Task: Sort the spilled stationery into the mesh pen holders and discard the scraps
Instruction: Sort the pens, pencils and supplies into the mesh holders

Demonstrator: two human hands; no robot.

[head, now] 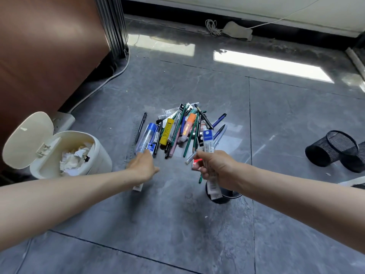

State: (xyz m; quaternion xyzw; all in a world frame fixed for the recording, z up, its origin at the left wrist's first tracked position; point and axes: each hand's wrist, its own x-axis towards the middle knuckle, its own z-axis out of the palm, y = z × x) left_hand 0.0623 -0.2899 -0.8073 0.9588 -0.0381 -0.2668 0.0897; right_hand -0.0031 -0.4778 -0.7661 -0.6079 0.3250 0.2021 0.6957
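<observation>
grey tiled floor (pixel 177 224), pile of spilled stationery (pixel 183 131) in the middle: pens, green pencils, orange highlighter (pixel 187 127), yellow pack (pixel 167 131), clear tube with blue cap (pixel 145 137) at pile's left edge. left hand (pixel 143 167) reaches to the near left edge of the pile, fingertips at the blue-capped tube, something white sticks out under the wrist; grip hidden, cannot tell if closed on anything. right hand (pixel 216 168) is closed around a bundle of packaged refills and a green pencil (pixel 209 153), just near the pile's right side. under the right wrist one dark mesh pen holder (pixel 223 196), mostly covered. two more black mesh pen holders (pixel 333 149) lie tipped on their sides well to the right. cream bin (pixel 71 153) at left, lid up, crumpled paper scraps (pixel 76 157) inside. brown cabinet (pixel 45 52) behind the bin.
</observation>
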